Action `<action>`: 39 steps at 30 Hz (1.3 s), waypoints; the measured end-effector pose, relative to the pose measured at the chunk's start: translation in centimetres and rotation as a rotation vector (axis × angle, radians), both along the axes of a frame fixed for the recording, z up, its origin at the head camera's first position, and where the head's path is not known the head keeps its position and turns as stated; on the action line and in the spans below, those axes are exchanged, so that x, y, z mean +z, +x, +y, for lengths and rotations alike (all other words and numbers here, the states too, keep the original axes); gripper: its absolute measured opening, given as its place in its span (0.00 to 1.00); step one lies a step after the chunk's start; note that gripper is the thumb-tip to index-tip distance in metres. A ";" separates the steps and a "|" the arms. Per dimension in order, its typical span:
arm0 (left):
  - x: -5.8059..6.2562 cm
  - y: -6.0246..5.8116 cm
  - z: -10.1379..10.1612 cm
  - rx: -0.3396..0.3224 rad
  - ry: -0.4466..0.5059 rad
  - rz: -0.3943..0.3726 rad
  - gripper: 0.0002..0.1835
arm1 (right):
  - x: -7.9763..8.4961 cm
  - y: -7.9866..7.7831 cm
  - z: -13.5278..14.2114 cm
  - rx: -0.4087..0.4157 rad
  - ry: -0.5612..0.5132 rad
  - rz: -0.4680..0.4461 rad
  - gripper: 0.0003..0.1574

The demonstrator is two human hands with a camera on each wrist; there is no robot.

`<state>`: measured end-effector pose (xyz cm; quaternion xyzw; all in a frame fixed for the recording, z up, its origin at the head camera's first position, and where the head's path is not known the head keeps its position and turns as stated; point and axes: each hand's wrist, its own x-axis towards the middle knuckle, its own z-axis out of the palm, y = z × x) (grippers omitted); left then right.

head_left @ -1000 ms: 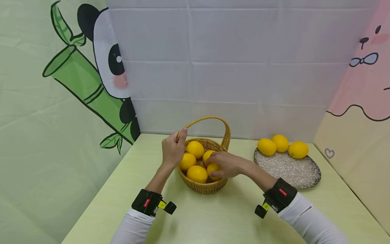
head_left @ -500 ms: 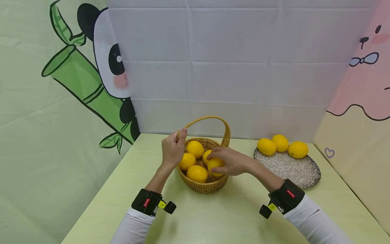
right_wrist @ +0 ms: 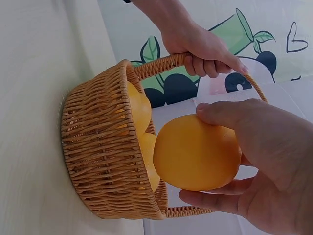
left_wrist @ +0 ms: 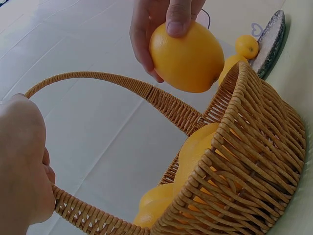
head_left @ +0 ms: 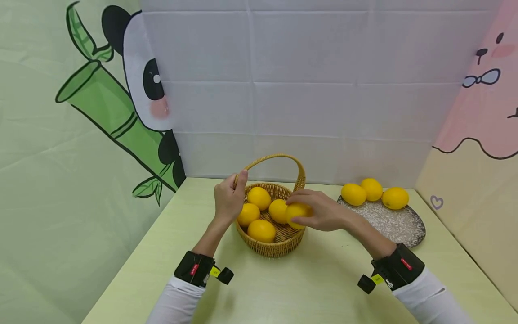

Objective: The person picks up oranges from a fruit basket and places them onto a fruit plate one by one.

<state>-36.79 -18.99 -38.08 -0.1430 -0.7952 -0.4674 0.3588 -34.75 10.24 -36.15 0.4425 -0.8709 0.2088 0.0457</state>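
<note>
While gripped, lemon (head_left: pixel 298 213) inside right hand (head_left: pixel 319 211), above basket (head_left: pixel 279 245).

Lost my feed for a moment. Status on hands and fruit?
Left hand grips basket handle. Right hand holds lemon above basket rim. Nothing blocking.

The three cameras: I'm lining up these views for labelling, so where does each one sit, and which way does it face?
Head: worn high, looks forward and down at the basket and plate; both forearms show.
Left wrist: low beside the basket, looks up past its handle; left hand shows.
Right wrist: looks across at the basket; right hand shows, its grip on a lemon.
All three share that lemon.
</note>
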 end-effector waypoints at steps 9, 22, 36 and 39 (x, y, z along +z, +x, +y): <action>-0.2 -0.2 0.1 0.001 0.001 -0.001 0.31 | 0.6 0.8 3.6 -0.055 -0.101 0.040 0.27; -0.2 -0.2 0.1 0.009 -0.009 0.026 0.31 | 0.1 1.3 10.3 -0.240 -0.148 0.026 0.30; -0.1 -0.3 0.3 0.005 -0.002 0.020 0.31 | 0.1 1.8 19.3 -0.511 -0.169 0.026 0.30; -0.2 -0.3 0.3 0.009 -0.005 0.023 0.31 | 0.0 1.8 21.1 -0.552 -0.156 0.006 0.32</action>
